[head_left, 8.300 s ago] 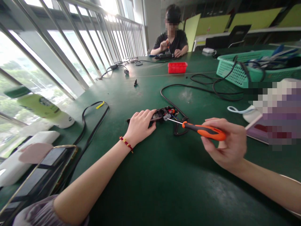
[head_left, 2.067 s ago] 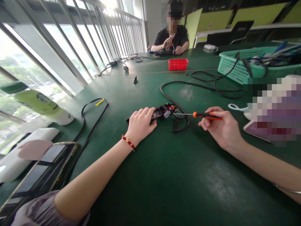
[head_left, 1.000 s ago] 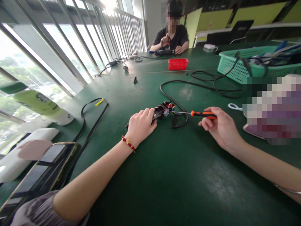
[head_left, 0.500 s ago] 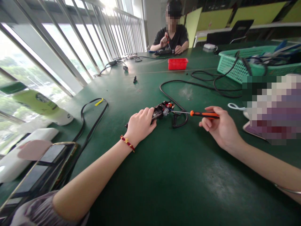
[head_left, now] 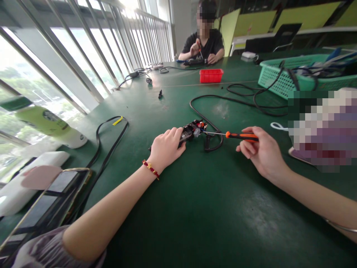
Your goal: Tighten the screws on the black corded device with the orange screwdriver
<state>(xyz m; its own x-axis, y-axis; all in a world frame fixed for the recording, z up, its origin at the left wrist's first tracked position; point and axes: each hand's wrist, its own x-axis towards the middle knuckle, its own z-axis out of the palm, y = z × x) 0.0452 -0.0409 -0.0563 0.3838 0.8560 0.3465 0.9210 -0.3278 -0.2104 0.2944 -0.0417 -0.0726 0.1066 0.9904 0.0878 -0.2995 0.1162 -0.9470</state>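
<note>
Two bare hands meet at the middle of my head view. I see the left hand [head_left: 167, 147] curled over a black device [head_left: 190, 130], palm down, fingers closed around its body, holding it against the green table [head_left: 178, 208]. The device's right end is uncovered, showing inner parts and small bits of red and blue. From that side the right hand [head_left: 263, 149] holds an orange and black screwdriver [head_left: 242, 137], its handle pinched by thumb and fingers, the shaft level and pointing left into the exposed parts. Whether the tip touches them, I cannot tell.

Just beside the device, a black cord [head_left: 206, 97] loops over the tabletop and runs back toward a green basket [head_left: 276, 80] of tangled items. Beyond my left hand lies a small black piece [head_left: 160, 94], well apart from the device. To the left I have a flat black strap [head_left: 104, 162] with a yellow tag [head_left: 117, 121], a phone [head_left: 41, 208] and a green-capped bottle [head_left: 48, 121]. Farther off sits a red bin [head_left: 211, 76], and behind it a co-worker [head_left: 202, 46] in black faces me, at work on a dark object.
</note>
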